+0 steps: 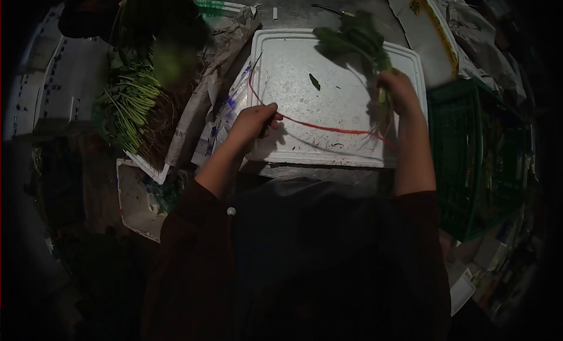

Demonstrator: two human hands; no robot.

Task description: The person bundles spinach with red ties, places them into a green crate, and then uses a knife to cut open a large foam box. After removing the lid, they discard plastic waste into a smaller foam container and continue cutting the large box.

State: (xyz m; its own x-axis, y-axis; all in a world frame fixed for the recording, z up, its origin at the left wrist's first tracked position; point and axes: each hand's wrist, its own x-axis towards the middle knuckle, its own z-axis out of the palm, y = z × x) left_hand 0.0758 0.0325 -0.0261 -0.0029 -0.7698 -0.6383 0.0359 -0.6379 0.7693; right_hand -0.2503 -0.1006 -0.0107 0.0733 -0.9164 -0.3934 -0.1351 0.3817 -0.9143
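Rectangular white foam slab [281,59] sits below both your hands; green plastic crate [454,118] right of the right; heap of green-stemmed vegetables [138,100] left of the left. Hands apart: right hand [400,90] gripping the stems of a dark-green leafy bunch [363,43], left hand [255,122] pinching a thin red strip [328,128]; can't tell if its far end is held. Step reads as lining up strip and bunch; next move calls for steady stems.

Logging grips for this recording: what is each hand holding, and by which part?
The left hand pinches a red tie partway along its length; the right hand holds a leafy green bunch by its stems.
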